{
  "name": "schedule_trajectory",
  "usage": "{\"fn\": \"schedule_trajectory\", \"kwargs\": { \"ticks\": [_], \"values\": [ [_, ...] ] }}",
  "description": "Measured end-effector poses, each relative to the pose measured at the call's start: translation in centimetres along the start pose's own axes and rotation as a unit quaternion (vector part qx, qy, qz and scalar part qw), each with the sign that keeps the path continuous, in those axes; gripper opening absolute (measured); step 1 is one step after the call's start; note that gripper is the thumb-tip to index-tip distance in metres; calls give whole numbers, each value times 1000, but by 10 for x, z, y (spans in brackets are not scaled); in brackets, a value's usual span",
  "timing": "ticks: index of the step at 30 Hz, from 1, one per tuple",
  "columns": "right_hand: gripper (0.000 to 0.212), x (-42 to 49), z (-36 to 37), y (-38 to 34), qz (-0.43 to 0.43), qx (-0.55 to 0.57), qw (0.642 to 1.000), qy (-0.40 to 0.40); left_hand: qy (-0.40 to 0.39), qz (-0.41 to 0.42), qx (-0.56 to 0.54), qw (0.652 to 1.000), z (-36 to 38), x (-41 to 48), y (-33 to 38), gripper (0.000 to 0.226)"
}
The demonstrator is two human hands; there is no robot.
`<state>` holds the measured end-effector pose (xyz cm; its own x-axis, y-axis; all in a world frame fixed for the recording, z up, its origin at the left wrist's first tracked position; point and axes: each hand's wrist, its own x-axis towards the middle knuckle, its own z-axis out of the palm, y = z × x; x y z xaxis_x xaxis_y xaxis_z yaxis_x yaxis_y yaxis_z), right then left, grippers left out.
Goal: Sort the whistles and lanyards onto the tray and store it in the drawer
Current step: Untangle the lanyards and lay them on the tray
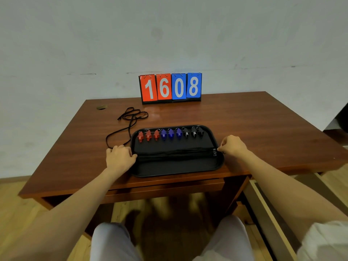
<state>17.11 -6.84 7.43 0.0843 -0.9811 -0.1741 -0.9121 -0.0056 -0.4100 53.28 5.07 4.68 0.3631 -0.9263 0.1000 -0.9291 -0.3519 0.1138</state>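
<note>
Head view: the tray (178, 167) sits at the front of the desk (263, 129), with the whistles (170, 133) along its 12 o'clock edge. The lanyard bundle (177, 152) lies 9-to-3 across it; the left hand (118, 155) grips one end and the right hand (233, 146) pinches the other. A loose lanyard (131, 114) coils at 11 o'clock (left hand nearer). The scoreboard (170, 87) reads 16 08.

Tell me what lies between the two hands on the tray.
A bundle of black lanyards, stretched straight across the tray from the left hand to the right hand. The head view shows it.
</note>
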Motion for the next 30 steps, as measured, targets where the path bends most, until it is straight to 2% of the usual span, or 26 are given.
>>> {"fn": "schedule_trajectory", "kwargs": {
  "ticks": [7,10,12,15,18,21,24,30],
  "values": [
    [14,-4,3,3,-14,-5,1000,25,38,20,0,999,8,-6,1,20],
    [2,-5,4,3,-44,-10,997,61,53,53,-24,997,11,-11,5,18],
    [11,-4,7,2,-86,-24,993,71,56,83,-44,994,14,-14,9,24],
    [30,-6,12,-4,-153,-56,986,34,46,130,-44,990,18,-18,15,40],
    [44,-6,22,-9,-184,-117,976,-1,24,141,-34,989,18,-19,23,45],
    [49,-5,28,-11,-179,-176,968,-27,6,136,-24,990,19,-19,26,44],
    [49,-3,28,-14,-173,-185,967,-32,5,142,-37,989,18,-19,27,47],
    [50,4,22,-51,-246,-160,956,-7,13,169,-59,984,10,-3,40,50]
  ]
}}
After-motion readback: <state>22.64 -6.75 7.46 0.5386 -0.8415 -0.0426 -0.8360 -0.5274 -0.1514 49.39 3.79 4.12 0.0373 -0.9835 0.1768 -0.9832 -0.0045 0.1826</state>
